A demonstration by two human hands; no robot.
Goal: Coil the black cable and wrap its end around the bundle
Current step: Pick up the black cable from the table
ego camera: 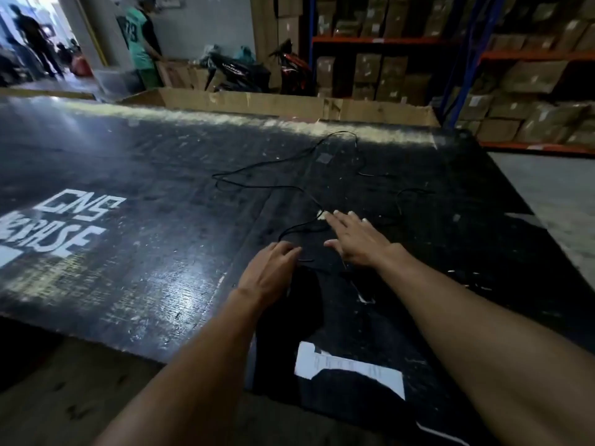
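No coiling is done: the black cable (289, 162) lies loose on the worktop (128, 194), beyond the spread right hand (357, 241); the left hand (269, 272) grip is curled, its hold unclear.

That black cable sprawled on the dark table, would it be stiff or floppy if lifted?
Probably floppy: the black cable lies in loose, wandering loops across the table, holding no shape. It looks thin, so likely light. Lifted at one spot near the left hand, the rest would probably trail and drag rather than rise together.

Dark board (161, 162), loose black cable (257, 169), paper (351, 370)
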